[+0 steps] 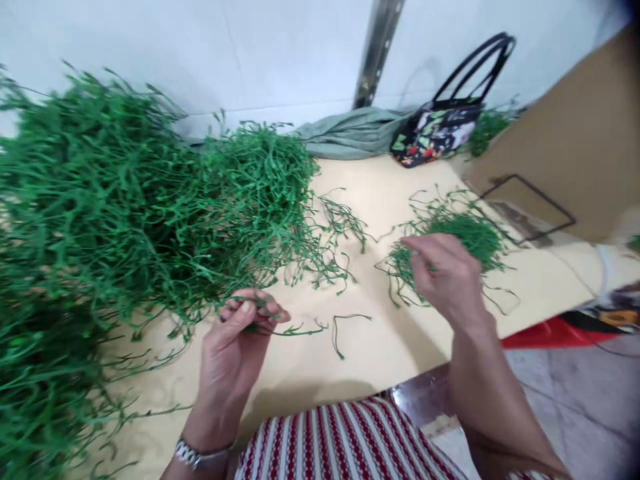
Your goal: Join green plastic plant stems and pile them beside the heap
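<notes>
My left hand (245, 327) is closed on a green plastic stem (303, 331), whose branched end sticks out to the right over the table. Above a smaller pile of green stems (467, 237) on the right is my right hand (445, 273), its thumb and fingertips brought together; whether anything is between them is too small to tell. A large heap of green stems (125, 187) fills the left side, beyond and beside my left hand. One loose bent stem (336, 333) lies on the table between my hands.
The pale yellow table (365, 360) has its front edge near my striped clothing. At the back are a green cloth (350, 133) and a floral bag (435, 133). A cardboard box (565, 140) stands at the right, with a black wire frame (545, 193) by it. Something red (545, 333) is below.
</notes>
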A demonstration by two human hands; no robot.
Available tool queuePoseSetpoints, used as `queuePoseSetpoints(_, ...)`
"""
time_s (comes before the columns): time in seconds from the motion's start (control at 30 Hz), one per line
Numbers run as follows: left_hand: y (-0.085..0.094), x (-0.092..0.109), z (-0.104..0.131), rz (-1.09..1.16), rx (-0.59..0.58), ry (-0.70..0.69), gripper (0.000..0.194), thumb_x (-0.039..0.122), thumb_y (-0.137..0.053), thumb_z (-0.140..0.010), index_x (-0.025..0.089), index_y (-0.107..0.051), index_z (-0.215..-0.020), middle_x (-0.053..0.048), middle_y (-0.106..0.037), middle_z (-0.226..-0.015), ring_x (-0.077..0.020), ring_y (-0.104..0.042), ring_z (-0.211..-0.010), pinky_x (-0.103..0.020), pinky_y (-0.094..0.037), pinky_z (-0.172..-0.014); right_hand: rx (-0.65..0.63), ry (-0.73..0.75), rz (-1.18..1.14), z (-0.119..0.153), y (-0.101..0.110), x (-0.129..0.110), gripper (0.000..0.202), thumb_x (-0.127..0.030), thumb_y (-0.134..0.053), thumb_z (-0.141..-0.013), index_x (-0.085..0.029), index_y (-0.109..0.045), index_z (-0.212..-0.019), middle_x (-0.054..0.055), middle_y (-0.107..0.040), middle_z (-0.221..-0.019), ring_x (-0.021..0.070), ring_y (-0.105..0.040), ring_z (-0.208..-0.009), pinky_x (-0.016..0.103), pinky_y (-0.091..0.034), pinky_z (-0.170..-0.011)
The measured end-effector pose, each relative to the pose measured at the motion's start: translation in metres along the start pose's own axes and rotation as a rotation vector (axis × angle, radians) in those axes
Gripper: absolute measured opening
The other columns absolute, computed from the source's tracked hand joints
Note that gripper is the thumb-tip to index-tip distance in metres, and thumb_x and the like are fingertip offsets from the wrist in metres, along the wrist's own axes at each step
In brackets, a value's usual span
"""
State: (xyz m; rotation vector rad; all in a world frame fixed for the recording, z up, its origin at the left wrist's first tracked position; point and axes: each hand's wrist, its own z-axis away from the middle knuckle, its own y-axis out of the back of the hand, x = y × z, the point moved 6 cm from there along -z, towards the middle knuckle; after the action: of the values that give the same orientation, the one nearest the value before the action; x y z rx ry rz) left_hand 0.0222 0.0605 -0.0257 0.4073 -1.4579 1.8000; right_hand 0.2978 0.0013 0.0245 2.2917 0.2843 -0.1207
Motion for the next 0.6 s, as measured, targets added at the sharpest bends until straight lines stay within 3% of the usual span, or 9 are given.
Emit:
queuePoseSetpoints(0.17, 0.015, 0.026, 0.015, -0.068, -0.033, -0.09, 0.014, 0.019, -0.074, -0.06, 0.02, -0.064, -0.069, 0.0, -0.06, -0.069, -0.0114, -0.054, -0.057, -0.026, -0.05, -0.049, -0.419, 0.062, -0.211, 0.037, -0.034, -0.044, 0.024, -0.008, -0.046, -0.082, -0.013, -0.061, -0.1, 0.007, -0.062, -0.082, 0.0164, -0.055, -0.076, 0.031, -0.048, -0.069)
queuePoseSetpoints(0.27, 0.021, 0.036, 0.021, -0.126, -0.044, -0.129, 0.012, 0.019, -0.072, -0.061, 0.019, -0.064, -0.07, 0.0, -0.06, -0.066, -0.0118, -0.053, -0.054, -0.026, -0.048, -0.046, -0.592, 0.069, -0.127, 0.06, -0.051, -0.062, 0.016, -0.015, -0.049, -0.084, -0.013, -0.061, -0.094, 0.009, -0.06, -0.085, 0.0196, -0.052, -0.079, 0.035, -0.045, -0.072)
queuePoseSetpoints(0.33, 0.022, 0.032, 0.02, -0.176, -0.029, -0.111, 0.012, 0.02, -0.073, -0.06, 0.019, -0.065, -0.069, -0.001, -0.061, -0.067, -0.0119, -0.054, -0.052, -0.025, -0.046, -0.043, -0.65, 0.072, -0.054, 0.069, -0.064, -0.072, 0.014, -0.011, -0.047, -0.083, -0.013, -0.061, -0.087, 0.01, -0.057, -0.084, 0.021, -0.05, -0.08, 0.036, -0.042, -0.072)
queuePoseSetpoints(0.47, 0.012, 0.009, 0.013, -0.274, -0.056, 0.052, 0.012, 0.024, -0.073, -0.06, 0.018, -0.067, -0.068, -0.002, -0.062, -0.062, -0.0092, -0.049, -0.041, -0.025, -0.042, -0.04, -0.628, 0.059, -0.043, 0.07, -0.069, -0.073, 0.018, -0.004, -0.042, -0.08, -0.014, -0.058, -0.079, 0.008, -0.055, -0.079, 0.0193, -0.048, -0.076, 0.033, -0.039, -0.071)
queuePoseSetpoints(0.6, 0.006, 0.006, 0.015, -0.296, -0.075, 0.139, 0.009, 0.02, -0.07, -0.06, 0.017, -0.068, -0.068, -0.003, -0.062, -0.058, -0.0076, -0.046, -0.036, -0.023, -0.039, -0.038, -0.387, -0.054, 0.014, 0.049, -0.037, -0.026, 0.016, -0.015, -0.044, -0.086, -0.015, -0.059, -0.079, 0.006, -0.058, -0.074, 0.0175, -0.052, -0.073, 0.03, -0.038, -0.07)
